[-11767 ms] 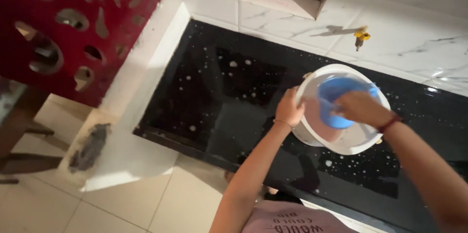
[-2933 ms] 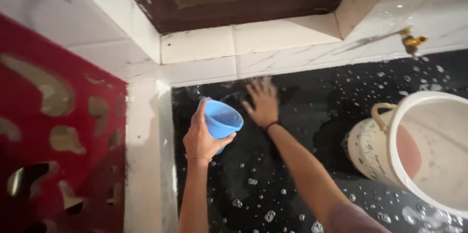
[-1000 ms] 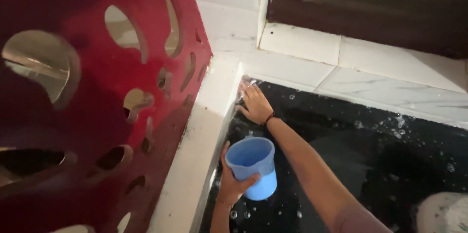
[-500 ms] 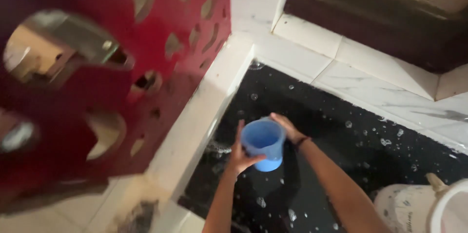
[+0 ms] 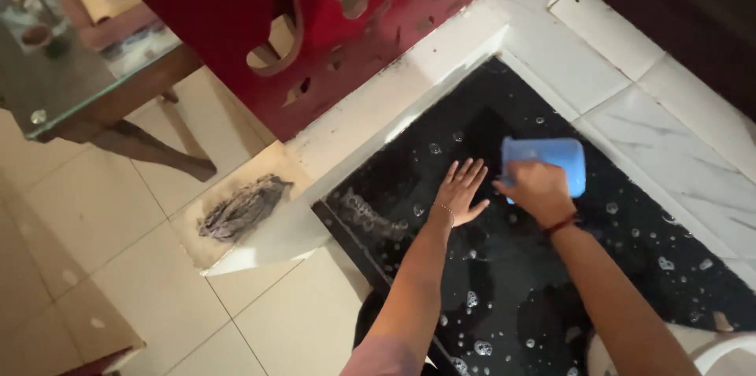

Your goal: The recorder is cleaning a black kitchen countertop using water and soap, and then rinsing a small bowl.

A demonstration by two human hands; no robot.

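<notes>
Right hand (image 5: 539,187) clenched around blue mug (image 5: 551,162), covering its near side; handle not visible. Left hand (image 5: 463,191) released, fingers spread flat on wet black slab (image 5: 512,297), just left of mug. White raised edge (image 5: 394,120) beyond fingertips; white bucket (image 5: 728,348) cut off at frame corner. Open slab toward wrists.

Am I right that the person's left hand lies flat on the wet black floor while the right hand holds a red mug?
Not quite: the mug is blue, not red. The head view shows the left hand spread flat on the wet black floor, and the right hand gripping the blue mug just beside it. The red thing in view is the cut-out panel standing on the white ledge.
</notes>
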